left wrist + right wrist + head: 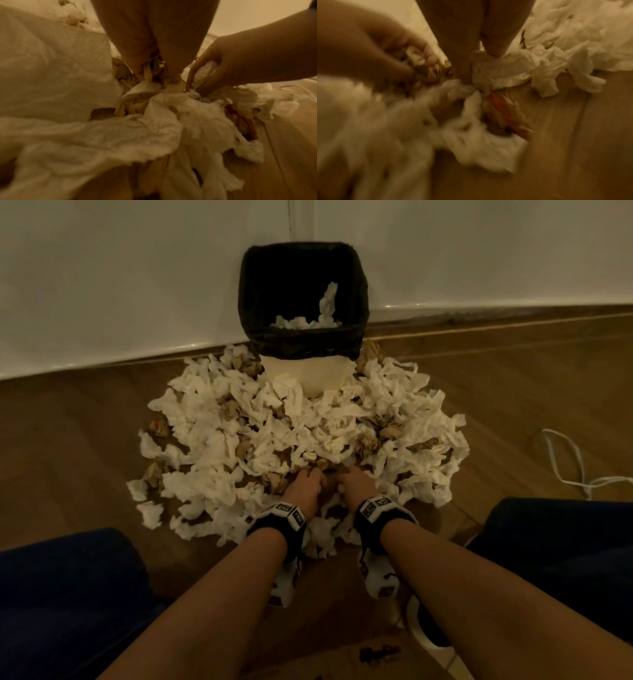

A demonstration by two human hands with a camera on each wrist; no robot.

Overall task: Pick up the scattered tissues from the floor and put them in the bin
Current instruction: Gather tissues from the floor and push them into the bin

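Tissues [260, 419] lie heaped on the wooden floor [75, 419] around the base of a white bin [303, 302] lined with a black bag, which stands against the wall with a few tissues inside. At the near edge of the heap, the left hand [305, 484] curls its fingers around brownish crumpled paper, and just beside it the right hand [356, 482] grips a white tissue.

Crumpled soft paper tissues [219, 419], glossy black plastic bin liner [301, 340], smooth wooden floor [513, 392]
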